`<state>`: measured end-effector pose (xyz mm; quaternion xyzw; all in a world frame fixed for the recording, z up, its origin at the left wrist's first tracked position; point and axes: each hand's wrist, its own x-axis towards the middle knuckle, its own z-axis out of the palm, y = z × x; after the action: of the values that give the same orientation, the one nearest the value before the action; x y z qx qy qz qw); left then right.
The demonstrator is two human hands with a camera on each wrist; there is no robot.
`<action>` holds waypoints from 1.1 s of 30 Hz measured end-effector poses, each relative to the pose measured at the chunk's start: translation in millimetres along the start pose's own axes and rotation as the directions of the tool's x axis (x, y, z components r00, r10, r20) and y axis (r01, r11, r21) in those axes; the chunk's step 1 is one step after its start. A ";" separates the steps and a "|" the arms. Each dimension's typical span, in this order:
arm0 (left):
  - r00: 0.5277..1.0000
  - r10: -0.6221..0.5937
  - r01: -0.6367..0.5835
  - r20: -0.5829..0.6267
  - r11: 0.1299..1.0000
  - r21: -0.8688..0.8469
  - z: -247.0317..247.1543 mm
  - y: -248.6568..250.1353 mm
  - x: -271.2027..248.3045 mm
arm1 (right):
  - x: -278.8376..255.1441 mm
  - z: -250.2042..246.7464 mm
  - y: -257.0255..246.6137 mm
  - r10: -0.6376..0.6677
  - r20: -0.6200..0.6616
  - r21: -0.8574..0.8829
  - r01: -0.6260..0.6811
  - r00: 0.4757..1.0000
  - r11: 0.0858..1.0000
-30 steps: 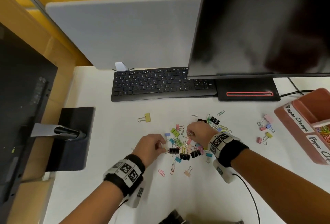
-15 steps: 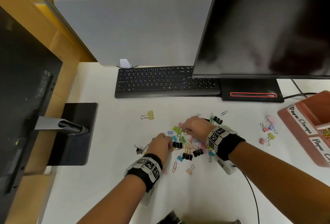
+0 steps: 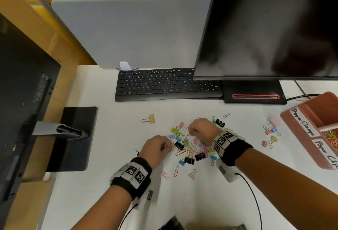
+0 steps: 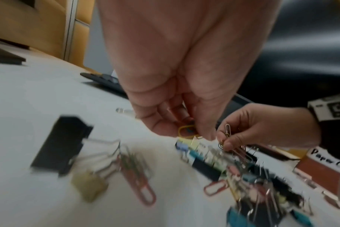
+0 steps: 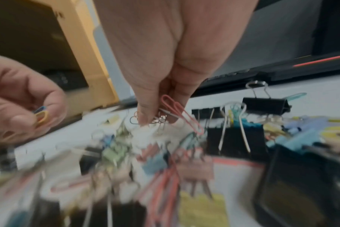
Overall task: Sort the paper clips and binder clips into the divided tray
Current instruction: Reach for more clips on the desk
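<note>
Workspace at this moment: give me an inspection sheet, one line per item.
Surface: white desk.
Job's things: mixed clip pile at centre; stray yellow binder clip; small clip group near the divided tray, labelled, paper clips inside.
Clutter: nothing seen.
Grippers: left hand pinches a yellow paper clip; right hand pinches several paper clips.
Cables: wrist cable; monitor cable.
Surroundings: keyboard, monitor, grey divider.
</note>
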<state>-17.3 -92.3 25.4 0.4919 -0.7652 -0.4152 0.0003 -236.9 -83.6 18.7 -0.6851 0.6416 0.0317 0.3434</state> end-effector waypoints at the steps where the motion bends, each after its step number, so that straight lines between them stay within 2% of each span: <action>1: 0.999 0.033 -0.033 0.014 0.999 -0.020 -6.2 4.8 -4.2 | -6.9 -6.9 -1.2 0.005 -0.035 0.052 -0.003 0.999 0.999; 3: 0.995 0.099 -0.097 0.024 0.993 -0.061 -17.1 20.1 -11.6 | -25.2 -24.2 -1.6 0.004 -0.148 0.167 0.021 0.989 0.986; 5: 0.986 0.166 -0.165 0.014 0.983 -0.084 -23.9 43.0 -13.4 | -49.2 -45.2 2.1 0.026 -0.295 0.256 0.053 0.955 0.965; 8: 0.970 0.241 -0.239 0.021 0.967 -0.088 -22.6 89.3 -0.9 | -89.6 -78.7 21.3 0.128 -0.460 0.363 0.055 0.878 0.930; 11: 0.944 0.328 -0.323 0.016 0.936 -0.137 2.0 160.2 21.8 | -145.8 -106.6 65.2 0.245 -0.581 0.398 0.009 0.776 0.917; 14: 0.910 0.414 -0.403 0.034 0.899 -0.172 47.6 241.5 44.8 | -209.4 -123.9 117.8 0.412 -0.638 0.462 -0.105 0.650 0.881; 16: 0.884 0.464 -0.435 0.062 0.864 -0.254 86.4 294.4 58.1 | -248.5 -126.0 155.6 0.514 -0.638 0.503 -0.196 0.574 0.842; 19: 0.873 0.478 -0.434 0.093 0.851 -0.296 147.6 358.0 74.6 | -284.5 -115.3 208.9 0.619 -0.613 0.561 -0.281 0.491 0.779; 23: 0.901 0.404 -0.357 0.160 0.897 -0.261 216.5 401.3 92.0 | -292.5 -86.8 260.8 0.712 -0.525 0.612 -0.374 0.466 0.697; 24: 0.898 0.397 -0.360 0.190 0.911 -0.202 227.1 405.8 93.9 | -291.9 -80.6 267.7 0.730 -0.488 0.627 -0.390 0.479 0.675; 26: 0.877 0.410 -0.409 0.250 0.911 -0.058 237.3 408.9 95.1 | -291.3 -70.9 273.8 0.727 -0.416 0.654 -0.376 0.546 0.657; 27: 0.868 0.431 -0.437 0.245 0.899 -0.034 236.4 408.5 93.8 | -291.0 -67.4 274.3 0.718 -0.397 0.668 -0.357 0.572 0.654; 29: 0.861 0.469 -0.460 0.199 0.883 -0.092 226.1 400.1 89.3 | -289.7 -64.0 272.9 0.698 -0.402 0.667 -0.333 0.592 0.666; 31: 0.874 0.463 -0.437 0.144 0.881 -0.178 203.5 379.0 81.0 | -283.3 -64.7 265.3 0.649 -0.466 0.620 -0.301 0.602 0.724; 33: 0.900 0.430 -0.406 0.074 0.887 -0.218 174.3 343.5 71.5 | -270.9 -68.9 246.5 0.548 -0.539 0.553 -0.222 0.640 0.803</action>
<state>-384.0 23.4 100.3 0.2867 -0.8069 -0.5081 0.0924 -533.7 128.1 96.3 -0.3948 0.8449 -0.2897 0.2151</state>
